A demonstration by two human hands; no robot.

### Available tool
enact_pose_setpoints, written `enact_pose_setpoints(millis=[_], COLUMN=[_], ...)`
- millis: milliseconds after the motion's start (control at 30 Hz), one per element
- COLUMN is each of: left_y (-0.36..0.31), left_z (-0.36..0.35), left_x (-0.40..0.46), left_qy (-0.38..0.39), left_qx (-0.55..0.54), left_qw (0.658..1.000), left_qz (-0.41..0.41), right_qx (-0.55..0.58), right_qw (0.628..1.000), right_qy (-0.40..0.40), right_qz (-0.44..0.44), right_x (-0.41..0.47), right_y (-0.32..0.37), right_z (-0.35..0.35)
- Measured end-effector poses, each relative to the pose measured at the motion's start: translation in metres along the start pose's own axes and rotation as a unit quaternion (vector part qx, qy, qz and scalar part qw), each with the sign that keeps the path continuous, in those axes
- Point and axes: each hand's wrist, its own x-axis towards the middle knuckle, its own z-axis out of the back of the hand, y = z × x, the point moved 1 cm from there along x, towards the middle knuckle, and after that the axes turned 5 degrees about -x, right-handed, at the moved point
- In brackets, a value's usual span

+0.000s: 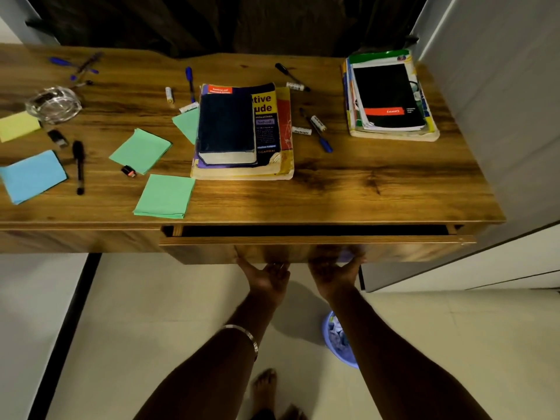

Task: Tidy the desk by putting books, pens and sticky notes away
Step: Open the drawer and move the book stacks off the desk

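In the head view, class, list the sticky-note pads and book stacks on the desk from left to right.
Yellow pad → blue pad → upper green pad → front green pad → middle book stack → right book stack.

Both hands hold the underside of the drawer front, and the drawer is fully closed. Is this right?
Not quite. The head view shows the left hand and right hand under the drawer front, but the drawer is slightly open: a dark gap shows behind it.

Head cam, steep downward view, close over desk (303,195) front edge; edges prob. wide-angle-warped.
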Motion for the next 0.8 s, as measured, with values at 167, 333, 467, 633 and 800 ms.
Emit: enact_pose_setpoints(millis=[167, 333, 467, 633, 800], left_y=[0.012, 0.022, 0.033, 0.052, 0.070], left_z=[0.019, 0.036, 0.054, 0.082, 0.109], left_x=[-0.014, -0.034, -0.052, -0.075, -0.098], left_qy=[-0.005, -0.015, -0.005, -0.006, -0.018], left_qx=[-0.003, -0.015, -0.014, -0.015, -0.004], left_qw=[1.000, 1.000, 1.000, 1.000, 0.999], left_qz=[-0.007, -0.005, -0.010, -0.027, -0.038], right_qx=[0.000, 0.016, 0.029, 0.027, 0.004], right_qw=[1.000, 1.000, 0.999, 0.999, 0.999], right_qy=[-0.009, -0.006, 0.008, 0.004, -0.023], right_qz=[0.002, -0.002, -0.011, -0.030, -0.030], right_x=[-0.023, -0.050, -0.073, -0.096, -0.123], right_y=[-0.005, -0.009, -0.013, -0.022, -0.030], right_z=[0.018, 0.037, 0.053, 0.086, 0.113])
